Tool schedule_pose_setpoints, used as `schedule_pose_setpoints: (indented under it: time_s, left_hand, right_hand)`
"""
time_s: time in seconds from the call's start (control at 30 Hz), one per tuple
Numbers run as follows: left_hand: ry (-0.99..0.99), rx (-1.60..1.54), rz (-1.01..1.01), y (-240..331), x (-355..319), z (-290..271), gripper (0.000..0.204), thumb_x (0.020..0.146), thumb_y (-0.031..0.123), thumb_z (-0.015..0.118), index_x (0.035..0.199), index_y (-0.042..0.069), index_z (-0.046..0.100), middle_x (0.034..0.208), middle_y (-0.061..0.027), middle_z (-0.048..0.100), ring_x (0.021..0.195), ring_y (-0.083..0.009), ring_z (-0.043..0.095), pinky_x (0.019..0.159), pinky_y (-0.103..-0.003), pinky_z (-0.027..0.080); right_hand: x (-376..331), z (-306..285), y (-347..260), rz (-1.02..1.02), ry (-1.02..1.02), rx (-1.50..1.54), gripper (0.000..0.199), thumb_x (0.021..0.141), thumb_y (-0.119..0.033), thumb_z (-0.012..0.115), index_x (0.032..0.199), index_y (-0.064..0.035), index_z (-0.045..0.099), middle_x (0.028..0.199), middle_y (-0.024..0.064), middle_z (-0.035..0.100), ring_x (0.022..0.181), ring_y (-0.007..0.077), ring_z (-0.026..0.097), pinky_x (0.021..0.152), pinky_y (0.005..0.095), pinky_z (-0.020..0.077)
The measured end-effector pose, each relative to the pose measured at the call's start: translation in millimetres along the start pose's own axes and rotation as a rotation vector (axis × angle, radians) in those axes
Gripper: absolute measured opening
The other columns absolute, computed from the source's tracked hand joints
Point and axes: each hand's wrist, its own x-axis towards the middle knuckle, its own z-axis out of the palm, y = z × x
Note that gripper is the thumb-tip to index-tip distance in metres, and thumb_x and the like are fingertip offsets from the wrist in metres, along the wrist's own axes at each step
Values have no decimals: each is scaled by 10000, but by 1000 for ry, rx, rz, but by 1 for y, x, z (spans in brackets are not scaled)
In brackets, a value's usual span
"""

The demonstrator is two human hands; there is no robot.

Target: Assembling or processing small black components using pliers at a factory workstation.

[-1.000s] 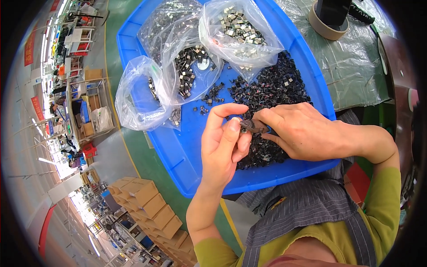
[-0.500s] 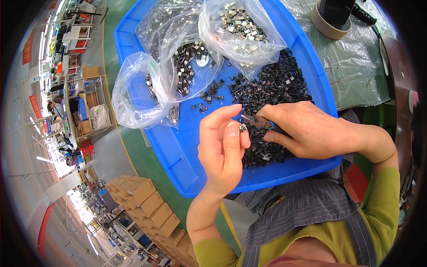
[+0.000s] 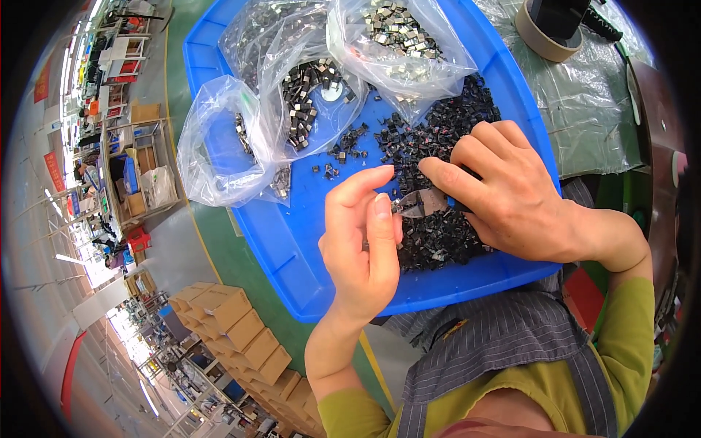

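Over a blue plastic tray [image 3: 292, 281], my left hand [image 3: 363, 244] pinches a small metal part [image 3: 396, 205] between thumb and fingers; the part is mostly hidden. My right hand [image 3: 515, 197] is closed round a pair of cutting pliers [image 3: 422, 204], their handles largely covered by my palm. The plier tips reach the small part at my left fingertips. Under both hands lies a heap of small black plastic pieces [image 3: 438, 244]. Clear plastic bags of small metal-and-black parts stand in the tray's far side, one [image 3: 307, 139] at the middle and one [image 3: 445, 62] to its right.
Another clear bag [image 3: 219, 171] hangs over the tray's left rim. A tape roll [image 3: 544, 36] sits on the plastic-covered table [image 3: 584, 109] at far right. Stacked cardboard boxes [image 3: 241, 325] stand on the floor to the left, with shelves [image 3: 135, 175] beyond.
The pliers have turned, and their tips now meet the small part in my left fingers. My right hand has rotated, its fingers lifting. My left hand has barely moved.
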Motion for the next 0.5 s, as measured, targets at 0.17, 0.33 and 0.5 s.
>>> schedule_pose_setpoints:
  time_s: [0.17,0.33,0.5]
  left_hand:
    - [6,46,12,-1,-1,2,214,975,31,422,1177,-12,480,728,22,463,578,-23,394,507,-166,340]
    - [2,128,57,-5,-2,4,209,974,31,427,1172,-8,483,729,24,467,581,-20,402,508,-163,345]
    - [31,34,-31,-3,-1,5,192,974,39,443,1160,26,491,704,30,477,557,-8,408,469,-154,319]
  right_hand:
    - [0,2,0,-1,26,-47,313,682,-90,615,990,-61,571,819,65,479,813,239,485,719,360,385]
    - [-1,3,-1,-22,53,-82,284,687,-111,599,965,-55,569,803,64,473,798,230,483,705,354,380]
    - [-3,0,-1,-32,-34,-100,234,701,-131,583,924,-62,565,763,59,452,757,215,471,665,339,361]
